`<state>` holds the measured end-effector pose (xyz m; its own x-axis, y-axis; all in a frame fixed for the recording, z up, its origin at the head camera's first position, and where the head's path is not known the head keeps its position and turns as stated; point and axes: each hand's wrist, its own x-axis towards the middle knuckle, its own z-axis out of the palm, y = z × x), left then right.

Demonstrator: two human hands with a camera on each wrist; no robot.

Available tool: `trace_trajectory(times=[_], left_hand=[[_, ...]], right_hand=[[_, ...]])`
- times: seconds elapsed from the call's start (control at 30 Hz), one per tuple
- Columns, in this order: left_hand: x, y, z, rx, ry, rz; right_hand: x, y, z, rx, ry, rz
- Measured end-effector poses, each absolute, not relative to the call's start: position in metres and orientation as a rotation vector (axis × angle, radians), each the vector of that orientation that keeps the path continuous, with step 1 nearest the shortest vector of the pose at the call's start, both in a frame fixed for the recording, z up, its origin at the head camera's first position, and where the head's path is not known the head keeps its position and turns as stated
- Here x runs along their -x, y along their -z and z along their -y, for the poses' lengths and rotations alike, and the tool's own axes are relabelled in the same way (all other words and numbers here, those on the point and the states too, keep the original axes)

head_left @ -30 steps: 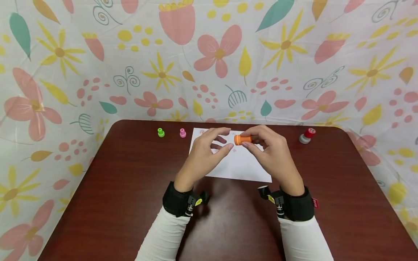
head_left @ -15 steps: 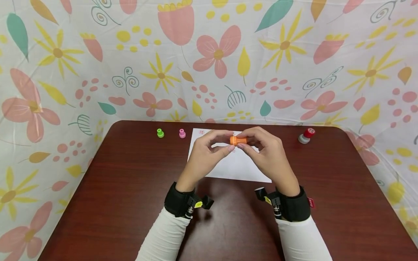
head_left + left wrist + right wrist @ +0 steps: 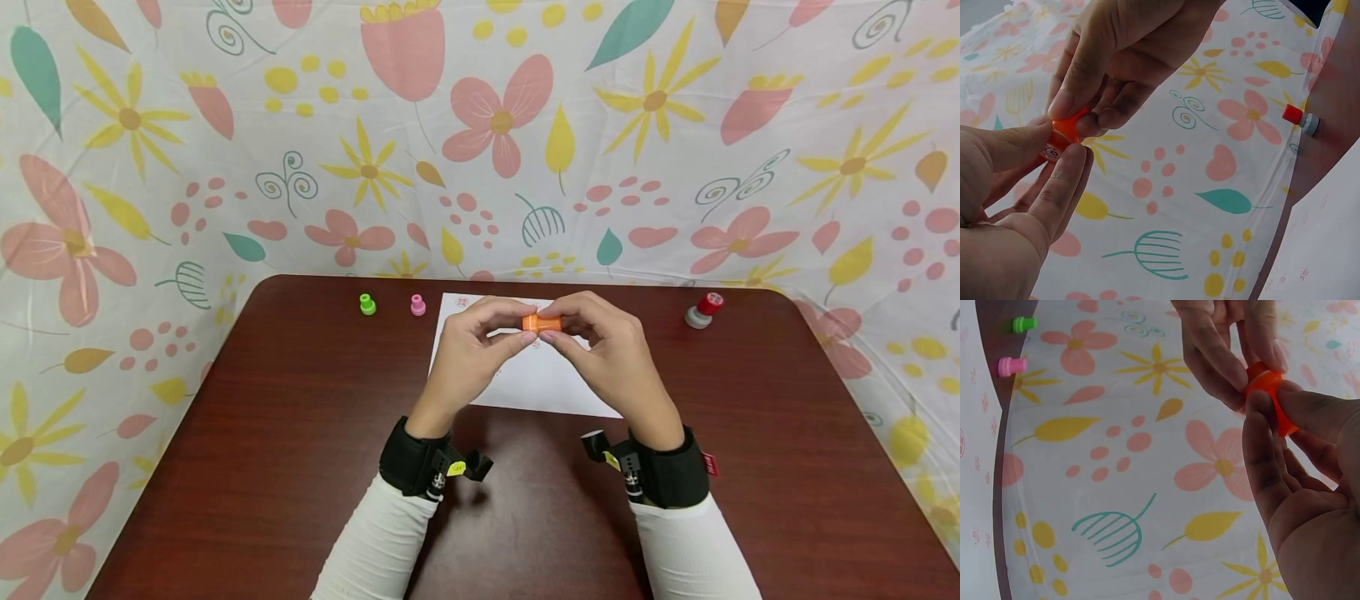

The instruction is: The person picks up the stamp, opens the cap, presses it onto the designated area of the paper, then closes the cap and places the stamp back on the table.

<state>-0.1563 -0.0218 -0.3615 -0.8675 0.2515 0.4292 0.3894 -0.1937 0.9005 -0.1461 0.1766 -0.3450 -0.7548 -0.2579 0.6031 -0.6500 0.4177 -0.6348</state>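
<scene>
Before me, a person wears a wrinkled white fabric left sleeve point(image 3: 375, 542) and a matching white right sleeve point(image 3: 693, 550), each meeting a wide band: a black left wristband point(image 3: 403, 457) and a black right wristband point(image 3: 670, 475), the latter edged with a small red tag point(image 3: 710, 464). Small black wrist cameras point(image 3: 477, 466) jut inward on mounts bearing bright yellow labels point(image 3: 456, 468). The left hand point(image 3: 476, 350) and right hand point(image 3: 611, 350) are bare.

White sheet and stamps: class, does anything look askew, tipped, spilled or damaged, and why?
Nothing looks spilled or damaged. The white sheet looks slightly askew, its near edge not parallel to the far edge of the table; the left hand hides one corner. The green stamp, pink stamp and red-and-grey stamp stand upright.
</scene>
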Motion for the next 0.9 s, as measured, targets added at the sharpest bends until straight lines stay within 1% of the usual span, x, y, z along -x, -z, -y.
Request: trace_trajectory(times=[0.9], left_hand=[[0.1538, 0.3608, 0.0219, 0.696, 2.145, 1.916]], right_hand=[[0.1445, 0.3443, -0.1748, -0.791, -1.244, 2.209]])
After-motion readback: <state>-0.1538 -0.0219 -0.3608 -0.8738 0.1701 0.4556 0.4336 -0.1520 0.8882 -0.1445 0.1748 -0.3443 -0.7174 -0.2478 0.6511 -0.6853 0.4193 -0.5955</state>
